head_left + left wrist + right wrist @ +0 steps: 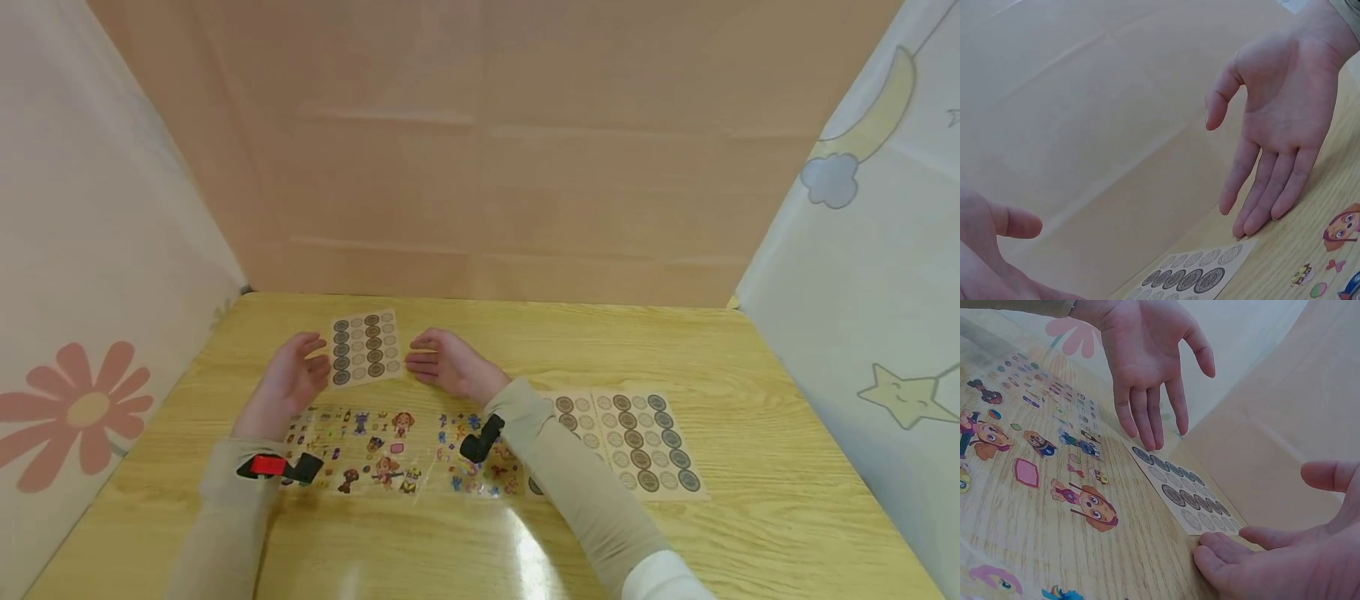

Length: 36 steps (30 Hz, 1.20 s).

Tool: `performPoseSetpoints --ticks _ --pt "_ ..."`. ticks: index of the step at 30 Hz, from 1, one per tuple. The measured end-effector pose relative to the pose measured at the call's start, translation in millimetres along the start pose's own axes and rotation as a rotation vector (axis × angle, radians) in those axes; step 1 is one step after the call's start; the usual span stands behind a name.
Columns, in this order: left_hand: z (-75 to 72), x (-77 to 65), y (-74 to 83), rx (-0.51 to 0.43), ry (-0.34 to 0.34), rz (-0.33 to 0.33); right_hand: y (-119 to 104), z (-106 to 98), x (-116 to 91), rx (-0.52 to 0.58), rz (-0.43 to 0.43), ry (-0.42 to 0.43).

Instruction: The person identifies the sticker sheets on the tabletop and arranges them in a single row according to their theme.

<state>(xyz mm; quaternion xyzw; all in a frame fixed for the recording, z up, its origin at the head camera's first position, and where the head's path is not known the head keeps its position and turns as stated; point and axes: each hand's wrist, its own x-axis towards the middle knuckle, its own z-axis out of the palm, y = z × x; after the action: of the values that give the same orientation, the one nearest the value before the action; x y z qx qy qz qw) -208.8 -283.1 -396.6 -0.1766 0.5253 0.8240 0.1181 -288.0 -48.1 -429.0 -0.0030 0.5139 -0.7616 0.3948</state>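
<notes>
A beige sheet of round coin-like stickers (367, 348) lies flat on the table, in rows of dark and pale circles. My left hand (294, 375) stands along its left edge, palm turned inward and fingers extended. Opposite it, my right hand (448, 367) is at the right edge, its fingertips (1210, 540) right by the sheet's border. Neither hand grips anything. Between the hands and me lies a clear sheet of cartoon puppy stickers (386, 448), partly beneath the left wrist in the head view. A clear sheet of colourful pony stickers (457, 479) adjoins it, partly covered by the right wrist camera.
Two more beige sheets of round stickers (637, 446) lie to the right, partly behind my right forearm. The wood-grain table (780, 500) is bounded by a plain backdrop (480, 183) and printed side walls (892, 275).
</notes>
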Motion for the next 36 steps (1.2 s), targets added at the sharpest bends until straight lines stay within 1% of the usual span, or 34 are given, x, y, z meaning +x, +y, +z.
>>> performPoseSetpoints --ticks 2,9,14,16,19,23,26,31,34,36 --pt "-0.8 -0.6 -1.2 -0.003 -0.006 -0.006 0.6 0.2 -0.1 0.01 0.006 -0.007" --pt "0.9 0.4 -3.8 0.068 -0.03 0.008 0.6 1.8 -1.1 0.005 0.01 -0.019" --pt "3.9 2.6 -3.8 0.109 -0.044 -0.003 0.0 3.5 -2.4 -0.013 0.03 -0.036" --pt "4.5 3.3 -3.5 0.106 -0.047 -0.01 0.1 3.7 -2.2 -0.014 0.032 -0.037" --pt "5.3 3.9 -3.5 0.072 -0.043 -0.029 0.8 3.2 -1.5 -0.006 0.038 -0.039" --pt "6.1 3.9 -4.8 0.071 -0.048 -0.048 2.3 2.0 -0.7 0.003 0.043 -0.036" --pt "7.2 4.2 -6.4 0.104 -0.058 -0.047 3.2 2.0 -0.1 0.002 0.04 -0.02" --pt "10.7 6.9 -10.0 0.136 -0.034 -0.016 5.0 3.7 2.1 -0.008 0.018 0.031" --pt "13.5 7.9 -13.1 0.187 -0.022 0.005 6.4 4.5 3.7 -0.043 -0.002 0.077" --pt "15.9 8.0 -15.0 0.226 -0.011 0.014 6.5 4.9 4.0 -0.079 -0.009 0.094"
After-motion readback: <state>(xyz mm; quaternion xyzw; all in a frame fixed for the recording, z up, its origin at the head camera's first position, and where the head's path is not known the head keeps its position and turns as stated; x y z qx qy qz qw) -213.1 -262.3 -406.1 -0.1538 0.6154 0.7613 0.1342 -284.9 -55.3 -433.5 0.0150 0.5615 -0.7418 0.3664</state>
